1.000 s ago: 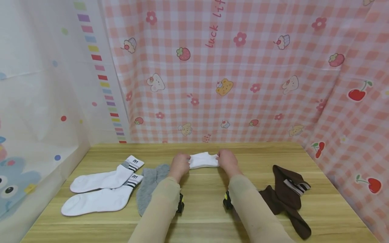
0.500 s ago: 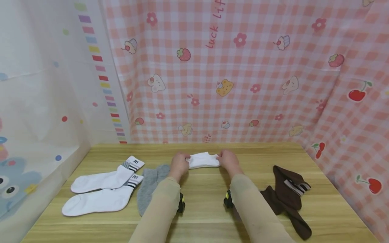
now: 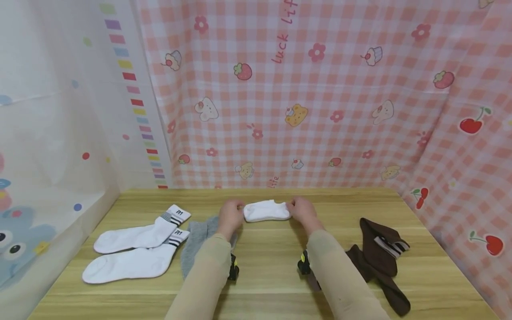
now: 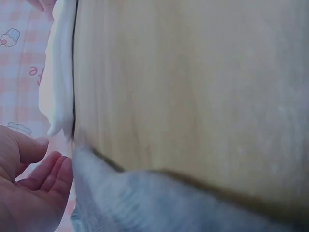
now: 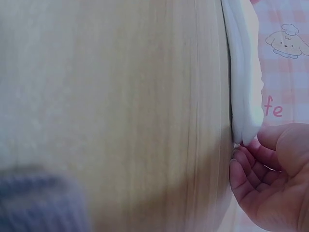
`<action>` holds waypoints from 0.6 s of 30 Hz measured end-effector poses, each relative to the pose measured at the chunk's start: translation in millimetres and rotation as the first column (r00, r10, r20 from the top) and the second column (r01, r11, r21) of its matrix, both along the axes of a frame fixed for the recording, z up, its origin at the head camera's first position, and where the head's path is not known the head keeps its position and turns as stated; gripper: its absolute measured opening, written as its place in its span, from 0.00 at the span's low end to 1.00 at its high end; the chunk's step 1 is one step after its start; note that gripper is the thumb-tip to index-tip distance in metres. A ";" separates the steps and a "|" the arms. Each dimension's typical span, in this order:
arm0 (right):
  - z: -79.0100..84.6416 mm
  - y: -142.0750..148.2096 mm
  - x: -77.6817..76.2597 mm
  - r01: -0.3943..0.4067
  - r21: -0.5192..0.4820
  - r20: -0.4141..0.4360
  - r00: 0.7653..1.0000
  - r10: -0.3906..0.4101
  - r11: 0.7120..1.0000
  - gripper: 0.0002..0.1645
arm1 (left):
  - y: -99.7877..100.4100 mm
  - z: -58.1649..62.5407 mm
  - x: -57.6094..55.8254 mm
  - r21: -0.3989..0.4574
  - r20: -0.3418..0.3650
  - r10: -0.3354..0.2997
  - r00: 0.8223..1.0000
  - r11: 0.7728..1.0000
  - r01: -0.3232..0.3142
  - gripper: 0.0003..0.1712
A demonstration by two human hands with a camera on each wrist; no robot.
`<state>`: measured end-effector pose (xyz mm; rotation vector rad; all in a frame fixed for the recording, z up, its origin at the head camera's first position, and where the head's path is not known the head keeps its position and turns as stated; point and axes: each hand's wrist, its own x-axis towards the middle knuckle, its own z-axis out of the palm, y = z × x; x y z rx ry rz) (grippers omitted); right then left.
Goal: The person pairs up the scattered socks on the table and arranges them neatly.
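A low-cut white sock [image 3: 266, 210], possibly a stacked pair, lies flat near the table's back, between the two hands. My left hand [image 3: 230, 217] is just off its left end. In the left wrist view, that hand's thumb and fingers [image 4: 60, 176] are parted, with a gap to the white cloth [image 4: 60, 72]. My right hand [image 3: 304, 214] pinches the sock's other end between thumb and fingertips, as the right wrist view shows at the hand [image 5: 277, 176]. Grey socks [image 3: 196, 244] lie partly hidden under the left forearm.
Two white striped crew socks [image 3: 128, 264] lie at the left. Crumpled brown socks [image 3: 380, 253] lie at the right. A dark greyish fabric [image 3: 314, 282] shows beneath the right forearm. The wooden table [image 3: 268, 284] ends at a pink checked curtain [image 3: 260, 93].
The left hand has let go of the white sock's left end and moved slightly left. The right hand stays at the right end, shifted very slightly right.
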<state>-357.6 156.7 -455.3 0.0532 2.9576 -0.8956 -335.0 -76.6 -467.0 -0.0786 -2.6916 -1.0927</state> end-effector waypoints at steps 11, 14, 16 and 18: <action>1.1 5.5 3.4 -0.052 -0.005 -0.035 0.998 0.052 0.999 0.14 | -3.6 7.8 6.1 -0.015 0.008 -0.019 1.000 1.000 0.019 0.14; 2.3 6.4 4.5 -0.061 -0.003 -0.038 0.997 0.061 0.998 0.14 | -2.8 7.7 6.4 -0.015 0.003 -0.038 0.999 0.999 0.038 0.14; 3.5 6.7 5.5 -0.065 0.000 -0.038 0.997 0.065 0.998 0.14 | -2.3 7.9 7.1 -0.015 0.000 -0.048 0.999 0.999 0.048 0.15; 4.7 7.1 6.7 -0.063 -0.003 -0.029 0.998 0.063 0.998 0.14 | -2.0 8.3 8.4 -0.011 0.000 -0.055 0.998 0.998 0.055 0.15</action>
